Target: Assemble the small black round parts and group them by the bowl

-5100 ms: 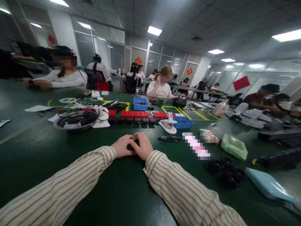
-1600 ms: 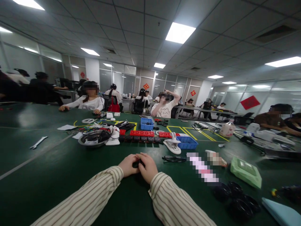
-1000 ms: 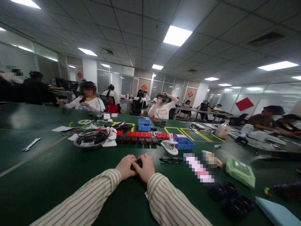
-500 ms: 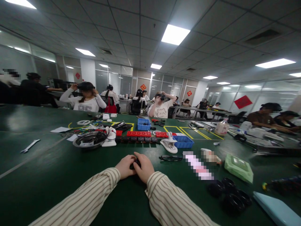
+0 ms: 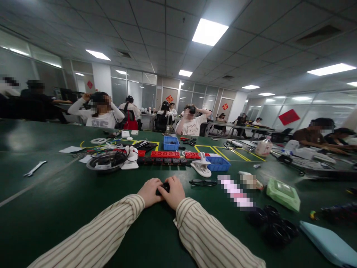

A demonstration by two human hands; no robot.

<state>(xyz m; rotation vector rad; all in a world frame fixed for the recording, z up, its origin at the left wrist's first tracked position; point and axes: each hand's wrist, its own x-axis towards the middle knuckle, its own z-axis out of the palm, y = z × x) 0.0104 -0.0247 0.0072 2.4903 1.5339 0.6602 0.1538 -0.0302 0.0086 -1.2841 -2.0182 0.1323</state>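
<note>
green tabletop (image 5: 83,190), small black object (image 5: 165,186) between the curled fingers (image 5: 175,183)

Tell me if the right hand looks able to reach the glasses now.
Probably yes: the glasses lie ahead and to the right of the right hand, with nothing seen in between, though it would likely have to release the black object first.

Rectangular ceiling panels (image 5: 210,32) supply overhead light to an otherwise dim room, producing a pale glare spot at the far left of the dark green table (image 5: 64,193), while wide-angle distortion stretches the periphery, pixelation masks several areas, and the black rings (image 5: 279,233) at right appear soft.
</note>
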